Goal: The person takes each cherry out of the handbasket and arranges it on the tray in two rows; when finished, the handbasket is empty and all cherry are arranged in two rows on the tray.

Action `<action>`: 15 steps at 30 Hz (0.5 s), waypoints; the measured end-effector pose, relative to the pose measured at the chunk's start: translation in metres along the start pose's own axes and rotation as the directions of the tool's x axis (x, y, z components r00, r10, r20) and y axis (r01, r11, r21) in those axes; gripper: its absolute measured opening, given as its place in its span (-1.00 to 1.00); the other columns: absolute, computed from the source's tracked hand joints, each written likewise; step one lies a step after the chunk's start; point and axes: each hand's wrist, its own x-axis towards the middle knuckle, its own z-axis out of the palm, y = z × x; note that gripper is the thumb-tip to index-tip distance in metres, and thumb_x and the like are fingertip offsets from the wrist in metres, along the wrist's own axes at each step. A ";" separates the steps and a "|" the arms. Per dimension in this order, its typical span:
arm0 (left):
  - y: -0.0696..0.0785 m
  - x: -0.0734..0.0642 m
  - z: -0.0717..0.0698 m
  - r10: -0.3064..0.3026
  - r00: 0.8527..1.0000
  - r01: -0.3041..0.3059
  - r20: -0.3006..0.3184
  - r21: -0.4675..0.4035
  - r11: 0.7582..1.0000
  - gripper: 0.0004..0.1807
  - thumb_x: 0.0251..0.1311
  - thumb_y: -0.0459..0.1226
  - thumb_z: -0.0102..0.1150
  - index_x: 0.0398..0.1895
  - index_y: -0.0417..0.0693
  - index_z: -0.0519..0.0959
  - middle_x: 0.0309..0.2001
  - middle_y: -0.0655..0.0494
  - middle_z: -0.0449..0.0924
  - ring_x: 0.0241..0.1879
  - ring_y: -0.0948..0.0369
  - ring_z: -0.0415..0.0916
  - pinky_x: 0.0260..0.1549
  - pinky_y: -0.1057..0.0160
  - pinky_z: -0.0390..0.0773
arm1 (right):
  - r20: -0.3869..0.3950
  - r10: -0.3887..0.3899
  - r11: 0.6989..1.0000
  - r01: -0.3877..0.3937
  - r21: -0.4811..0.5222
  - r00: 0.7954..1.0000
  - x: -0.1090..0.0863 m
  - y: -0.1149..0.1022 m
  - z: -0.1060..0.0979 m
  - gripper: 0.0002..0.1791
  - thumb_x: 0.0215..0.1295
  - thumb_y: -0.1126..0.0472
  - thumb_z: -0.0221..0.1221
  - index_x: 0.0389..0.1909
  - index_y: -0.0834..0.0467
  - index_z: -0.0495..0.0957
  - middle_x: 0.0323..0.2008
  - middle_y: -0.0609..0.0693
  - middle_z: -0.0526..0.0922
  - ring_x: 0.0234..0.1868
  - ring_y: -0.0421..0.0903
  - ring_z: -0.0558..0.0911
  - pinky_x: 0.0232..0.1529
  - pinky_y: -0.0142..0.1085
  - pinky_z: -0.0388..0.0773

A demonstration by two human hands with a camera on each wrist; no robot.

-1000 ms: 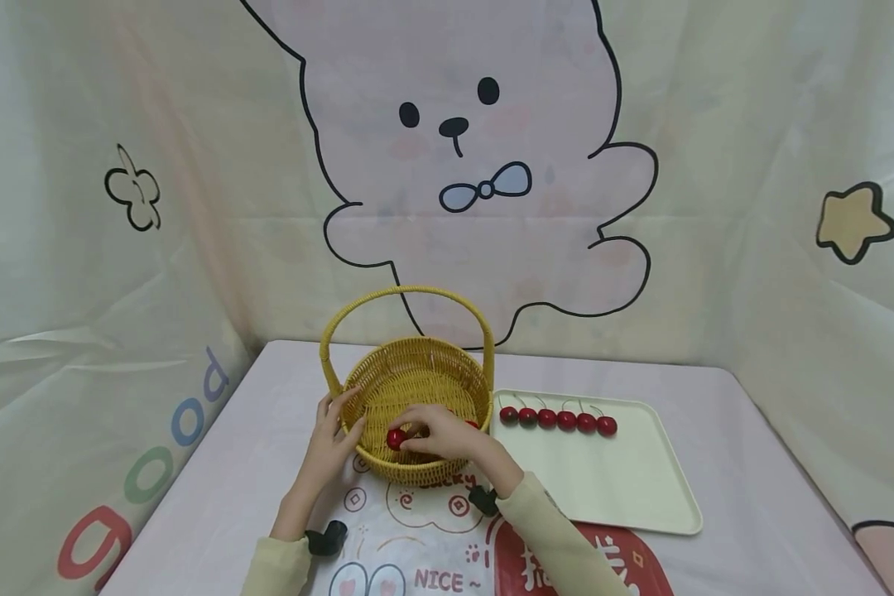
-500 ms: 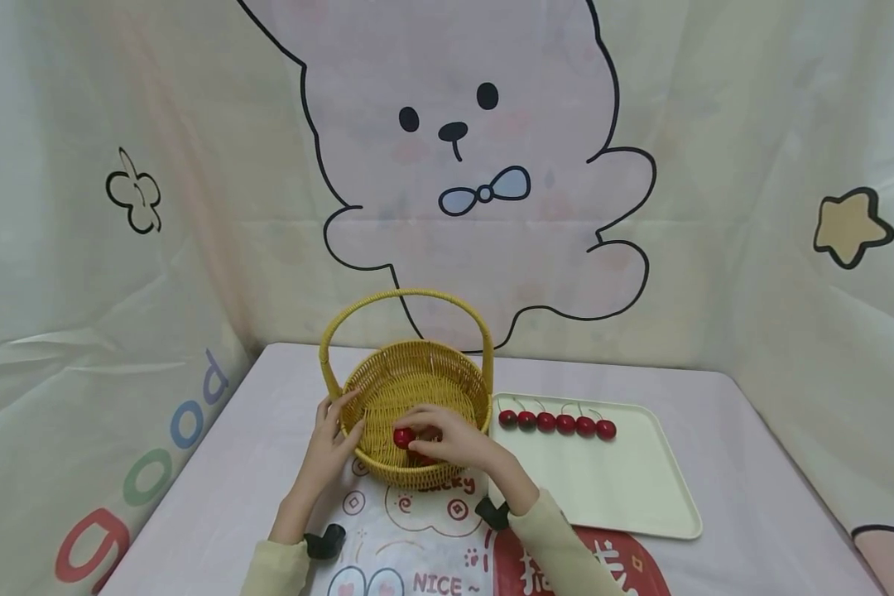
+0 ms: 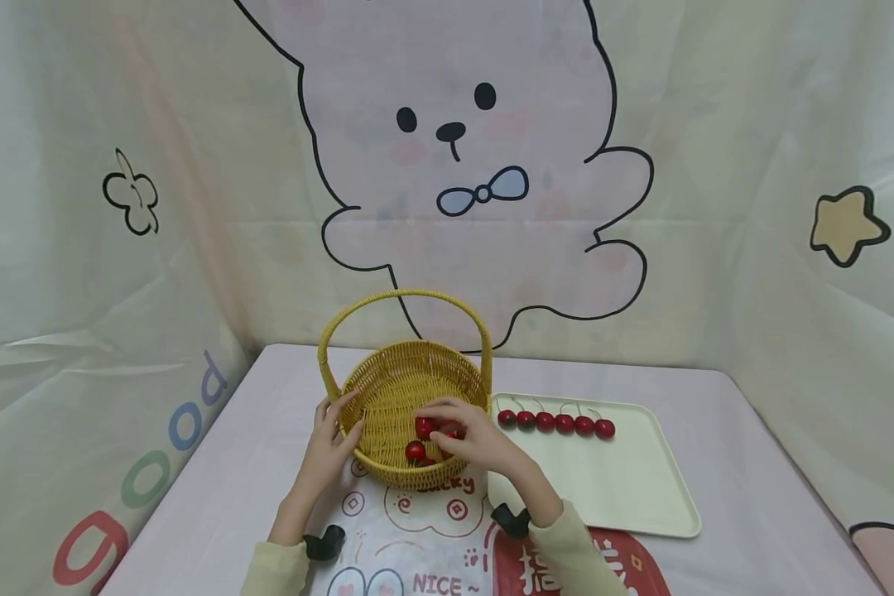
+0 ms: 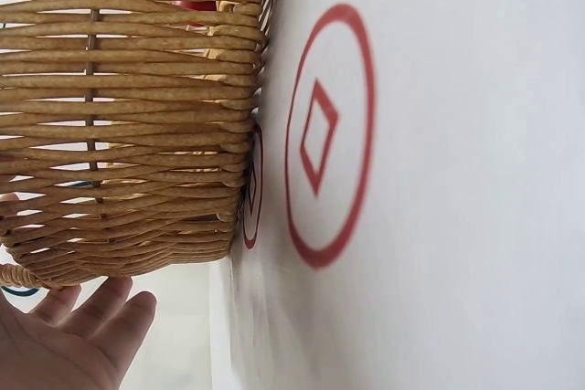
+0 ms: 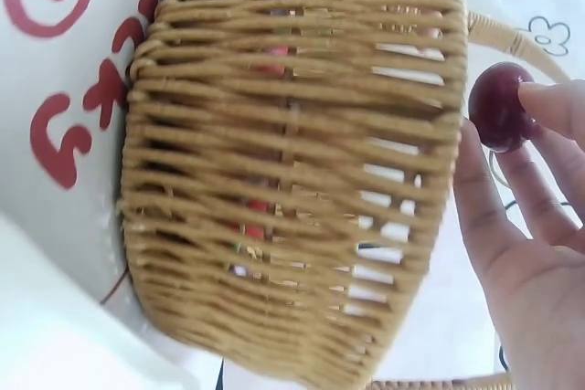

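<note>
A yellow wicker basket with a tall handle stands on the table. My right hand is over its right side, pinching a dark red cherry between thumb and fingers. Below the hand, a loose cherry lies in the front of the basket, with more red fruit partly hidden by the fingers. At the basket's left side, my left hand touches the rim with spread fingers. The left wrist view shows its fingers extended against the outer wicker.
Right of the basket lies a cream tray with a row of several stemmed cherries along its back. A printed sheet is under the basket's front. Cartoon-printed fabric encloses the table.
My right hand has moved rightward inside the basket with its cherry, bringing other cherries at the front into sight. The left hand stays at the rim.
</note>
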 end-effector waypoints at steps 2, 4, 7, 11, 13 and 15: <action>0.000 0.000 0.000 0.002 1.000 -0.002 -0.001 -0.001 1.000 -0.43 0.25 -0.22 0.09 0.33 0.19 0.23 0.38 -0.09 -0.08 0.29 -0.25 0.11 0.15 -0.27 0.23 | -0.016 0.002 1.000 -0.002 0.003 1.000 -0.003 0.001 -0.003 -0.63 0.27 0.24 0.14 0.11 0.10 0.51 0.05 -0.01 0.51 -0.26 -0.21 0.51 -0.41 -0.46 0.52; 0.000 0.000 0.001 0.006 1.000 -0.006 -0.001 0.001 1.000 -0.43 0.25 -0.22 0.09 0.33 0.18 0.23 0.37 -0.10 -0.08 0.28 -0.25 0.12 0.14 -0.28 0.23 | -0.029 0.011 1.000 -0.011 0.005 1.000 -0.006 0.003 -0.006 -0.63 0.27 0.24 0.15 0.11 0.06 0.51 0.05 -0.02 0.50 -0.20 -0.20 0.54 -0.36 -0.44 0.55; 0.000 -0.001 0.001 0.007 1.000 -0.007 -0.004 0.002 1.000 -0.44 0.25 -0.22 0.09 0.32 0.19 0.24 0.36 -0.10 -0.06 0.28 -0.25 0.13 0.14 -0.28 0.24 | -0.040 0.029 0.999 -0.028 0.025 0.999 -0.011 0.005 -0.010 -0.63 0.27 0.25 0.14 0.11 0.04 0.51 0.05 -0.02 0.50 -0.10 -0.15 0.57 -0.24 -0.34 0.61; 0.000 -0.001 0.001 0.005 1.000 -0.005 -0.008 0.009 1.000 -0.44 0.25 -0.22 0.09 0.32 0.19 0.24 0.36 -0.10 -0.06 0.28 -0.24 0.13 0.14 -0.28 0.24 | -0.052 0.045 0.998 -0.043 0.042 0.998 -0.017 0.008 -0.015 -0.62 0.27 0.28 0.13 0.12 0.04 0.50 0.05 -0.02 0.50 -0.07 -0.11 0.58 -0.17 -0.28 0.63; 0.000 -0.001 0.001 0.006 1.000 -0.006 -0.009 0.010 1.000 -0.45 0.25 -0.22 0.09 0.32 0.18 0.25 0.36 -0.11 -0.05 0.28 -0.24 0.13 0.14 -0.28 0.24 | -0.060 0.054 0.998 -0.051 0.044 0.997 -0.019 0.010 -0.017 -0.62 0.26 0.30 0.14 0.12 0.08 0.49 0.05 -0.02 0.50 -0.03 -0.09 0.57 -0.16 -0.29 0.62; 0.001 -0.001 0.001 0.009 1.000 -0.009 -0.007 0.011 1.000 -0.45 0.25 -0.22 0.09 0.32 0.17 0.25 0.36 -0.12 -0.06 0.28 -0.24 0.13 0.14 -0.28 0.24 | -0.073 0.056 0.998 -0.053 0.042 0.996 -0.022 0.011 -0.019 -0.61 0.25 0.32 0.14 0.12 0.11 0.49 0.04 0.00 0.51 0.00 -0.05 0.57 -0.15 -0.27 0.62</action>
